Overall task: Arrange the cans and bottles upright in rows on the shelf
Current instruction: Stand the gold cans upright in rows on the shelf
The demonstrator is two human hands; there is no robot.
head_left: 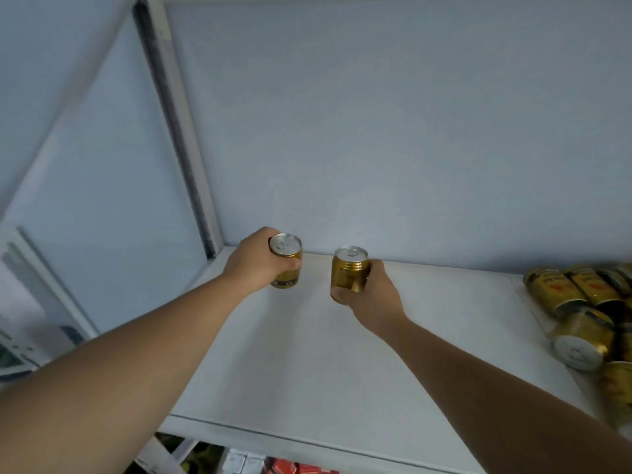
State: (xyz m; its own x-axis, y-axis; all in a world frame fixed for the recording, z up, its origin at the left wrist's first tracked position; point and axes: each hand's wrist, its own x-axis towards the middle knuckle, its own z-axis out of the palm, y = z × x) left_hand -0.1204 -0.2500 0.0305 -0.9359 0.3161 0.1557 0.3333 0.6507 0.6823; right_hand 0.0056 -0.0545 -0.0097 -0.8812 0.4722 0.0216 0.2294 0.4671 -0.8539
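Note:
My left hand grips a small gold can upright near the back left corner of the white shelf. A second gold can, also upright with its silver lid up, is held in my right hand a little to the right of the first. Both cans are close to the back wall; I cannot tell whether their bases touch the shelf. Several more gold cans lie on their sides in a heap at the shelf's right end.
A pale back wall closes the shelf behind, and a white upright post stands at its left corner. Below the front edge, red and white packages show on a lower shelf.

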